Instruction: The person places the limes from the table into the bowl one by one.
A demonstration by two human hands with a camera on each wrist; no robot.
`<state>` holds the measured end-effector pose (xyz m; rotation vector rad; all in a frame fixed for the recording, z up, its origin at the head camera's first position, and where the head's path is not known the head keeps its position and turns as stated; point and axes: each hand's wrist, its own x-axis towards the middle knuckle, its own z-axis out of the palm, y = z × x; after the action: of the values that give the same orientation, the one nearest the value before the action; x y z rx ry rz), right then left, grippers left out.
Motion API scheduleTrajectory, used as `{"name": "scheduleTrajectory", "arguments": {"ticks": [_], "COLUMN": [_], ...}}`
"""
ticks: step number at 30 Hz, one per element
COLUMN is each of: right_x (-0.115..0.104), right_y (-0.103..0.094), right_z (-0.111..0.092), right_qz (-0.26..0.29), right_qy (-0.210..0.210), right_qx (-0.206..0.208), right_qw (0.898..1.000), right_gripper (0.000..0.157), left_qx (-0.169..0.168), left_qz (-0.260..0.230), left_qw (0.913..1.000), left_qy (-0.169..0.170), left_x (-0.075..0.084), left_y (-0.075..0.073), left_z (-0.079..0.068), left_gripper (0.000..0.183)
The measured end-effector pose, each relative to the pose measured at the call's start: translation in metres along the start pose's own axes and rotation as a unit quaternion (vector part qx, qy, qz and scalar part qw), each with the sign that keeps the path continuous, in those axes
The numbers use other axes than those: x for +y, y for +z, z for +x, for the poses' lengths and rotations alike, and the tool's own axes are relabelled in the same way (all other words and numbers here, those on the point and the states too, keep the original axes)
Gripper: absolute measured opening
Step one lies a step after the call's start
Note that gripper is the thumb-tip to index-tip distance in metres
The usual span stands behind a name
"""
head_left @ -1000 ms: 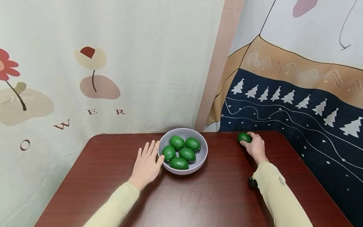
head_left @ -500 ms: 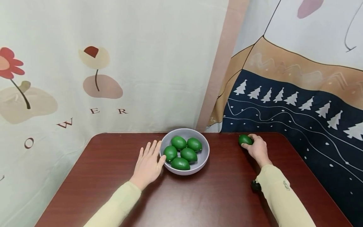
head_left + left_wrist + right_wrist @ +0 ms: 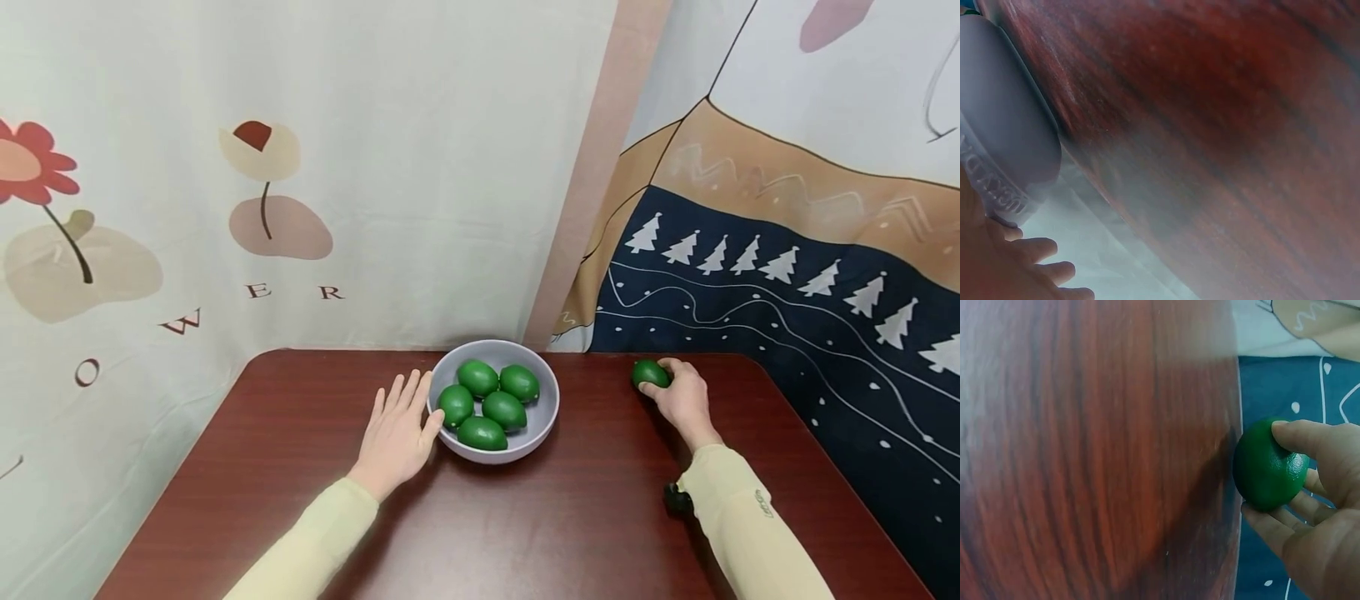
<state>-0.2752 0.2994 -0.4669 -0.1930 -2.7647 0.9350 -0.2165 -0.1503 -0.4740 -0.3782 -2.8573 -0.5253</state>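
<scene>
A lavender-grey bowl (image 3: pixel 542 427) stands near the table's back edge in the head view, holding several green limes (image 3: pixel 504 411). My left hand (image 3: pixel 397 437) lies along the bowl's left side with fingers straight, thumb by the rim. In the left wrist view, the bowl's outer wall (image 3: pixel 1007 106) shows beside the fingers (image 3: pixel 1038 250). To the right of the bowl, my right hand (image 3: pixel 686 404) pinches a single lime (image 3: pixel 648 374) between thumb and fingers near the table's back edge. The right wrist view shows this lime (image 3: pixel 1269 465) closely; whether it touches the table is unclear.
The dark red-brown wooden table (image 3: pixel 525 533) has rounded back corners. Behind it hangs a pale curtain (image 3: pixel 420 183) with flower prints, and at the right a navy cloth (image 3: pixel 750 308) with white trees. A small black device (image 3: pixel 677 500) sits under the right wrist.
The whole head view has shifted slightly, moving the scene a little to the right. Both hands keep their places: the left at the bowl, the right holding the lime.
</scene>
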Motion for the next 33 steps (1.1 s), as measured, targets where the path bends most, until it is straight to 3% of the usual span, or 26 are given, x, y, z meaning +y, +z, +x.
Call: {"name": "scheduleTrajectory", "arguments": {"ticks": [17, 33], "right_x": [-0.015, -0.048], "right_y": [-0.004, -0.010], "right_z": [-0.002, -0.010], "right_qz": [0.013, 0.047], "right_qy": [-0.027, -0.072], "right_qx": [0.036, 0.039], "right_qw": [0.999, 0.996], "right_gripper": [0.051, 0.052], "left_qx": [0.002, 0.003], "left_qz": [-0.002, -0.002], "left_qw": [1.0000, 1.0000], "left_qy": [0.001, 0.002], "left_x": [0.001, 0.001], "left_y": [-0.001, 0.000], "left_z": [0.000, 0.000], "left_gripper": [0.065, 0.065]}}
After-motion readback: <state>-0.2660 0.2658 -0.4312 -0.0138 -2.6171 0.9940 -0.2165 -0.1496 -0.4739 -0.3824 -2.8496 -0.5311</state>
